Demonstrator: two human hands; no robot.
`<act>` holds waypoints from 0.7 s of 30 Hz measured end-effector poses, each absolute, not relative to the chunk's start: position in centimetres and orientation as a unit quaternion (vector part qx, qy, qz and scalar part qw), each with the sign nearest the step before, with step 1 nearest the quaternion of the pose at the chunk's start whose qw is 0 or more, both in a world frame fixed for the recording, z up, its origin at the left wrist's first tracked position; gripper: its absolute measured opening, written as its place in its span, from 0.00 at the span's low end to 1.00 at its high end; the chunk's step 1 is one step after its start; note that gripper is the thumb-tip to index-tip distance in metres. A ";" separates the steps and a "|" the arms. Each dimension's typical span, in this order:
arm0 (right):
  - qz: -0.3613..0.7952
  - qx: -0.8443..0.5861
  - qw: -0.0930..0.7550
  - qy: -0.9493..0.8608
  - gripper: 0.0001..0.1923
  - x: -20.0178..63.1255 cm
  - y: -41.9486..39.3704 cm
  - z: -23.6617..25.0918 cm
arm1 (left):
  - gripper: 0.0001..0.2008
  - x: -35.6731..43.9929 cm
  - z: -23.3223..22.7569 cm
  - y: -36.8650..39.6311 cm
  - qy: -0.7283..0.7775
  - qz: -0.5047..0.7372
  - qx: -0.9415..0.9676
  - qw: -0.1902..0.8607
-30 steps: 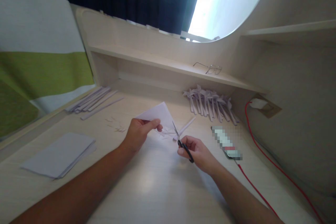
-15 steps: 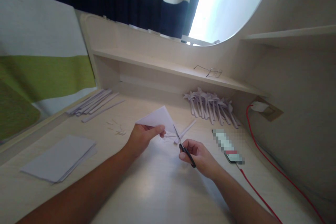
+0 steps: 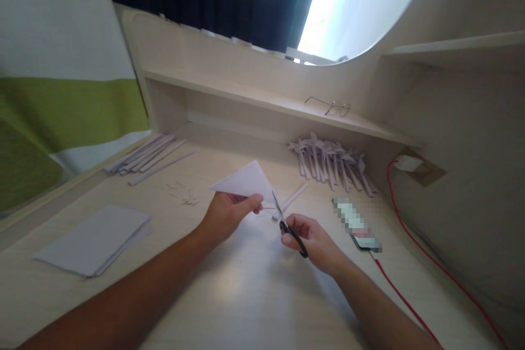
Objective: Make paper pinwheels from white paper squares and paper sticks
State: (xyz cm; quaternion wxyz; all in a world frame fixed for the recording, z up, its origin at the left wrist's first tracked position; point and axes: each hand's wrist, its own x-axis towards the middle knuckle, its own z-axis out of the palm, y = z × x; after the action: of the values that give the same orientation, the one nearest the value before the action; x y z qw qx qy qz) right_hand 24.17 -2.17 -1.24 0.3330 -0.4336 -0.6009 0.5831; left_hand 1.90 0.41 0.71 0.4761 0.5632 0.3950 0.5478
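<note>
A folded white paper triangle (image 3: 246,181) is pinched in the left hand (image 3: 227,213), raised just above the bench (image 3: 246,290). Just right of it, the right hand (image 3: 314,238) grips black-handled scissors (image 3: 287,223), blades touching the paper's edge. Paper strips (image 3: 332,161) lie beyond the right hand.

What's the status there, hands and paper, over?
Left hand pinching folded paper. Right hand gripping scissors, blades at paper's edge. Paper strip lying just behind.
</note>
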 end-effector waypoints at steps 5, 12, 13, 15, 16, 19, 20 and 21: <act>0.585 -0.434 0.330 -0.601 0.24 24.2 -2.1 -1.4 | 0.09 2.1 0.8 0.2 0.392 0.554 0.550 0.488; 0.590 -0.436 0.322 -0.598 0.25 24.1 -2.4 -1.3 | 0.08 2.4 0.5 0.1 0.390 0.540 0.542 0.513; 0.591 -0.438 0.321 -0.597 0.25 24.1 -2.4 -1.2 | 0.08 2.4 0.4 0.2 0.391 0.538 0.541 0.514; 0.589 -0.442 0.320 -0.596 0.26 23.9 -2.5 -1.0 | 0.08 2.5 0.4 0.2 0.396 0.541 0.539 0.510; 0.588 -0.442 0.319 -0.597 0.26 23.9 -2.5 -1.0 | 0.08 2.5 0.4 0.2 0.398 0.543 0.539 0.507; 0.591 -0.438 0.318 -0.598 0.26 23.7 -2.6 -0.9 | 0.08 2.6 0.4 0.2 0.400 0.545 0.541 0.501; 0.592 -0.437 0.317 -0.598 0.26 23.7 -2.6 -0.9 | 0.08 2.6 0.4 0.2 0.400 0.544 0.541 0.502; 0.593 -0.437 0.316 -0.598 0.26 23.7 -2.6 -1.0 | 0.08 2.6 0.3 0.1 0.399 0.543 0.541 0.503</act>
State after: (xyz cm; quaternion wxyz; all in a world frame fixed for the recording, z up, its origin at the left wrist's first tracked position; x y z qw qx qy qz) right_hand 23.71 -2.61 -0.99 0.3163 -0.4369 -0.5980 0.5928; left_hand 2.65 0.14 0.29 0.5025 0.5412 0.3993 0.5433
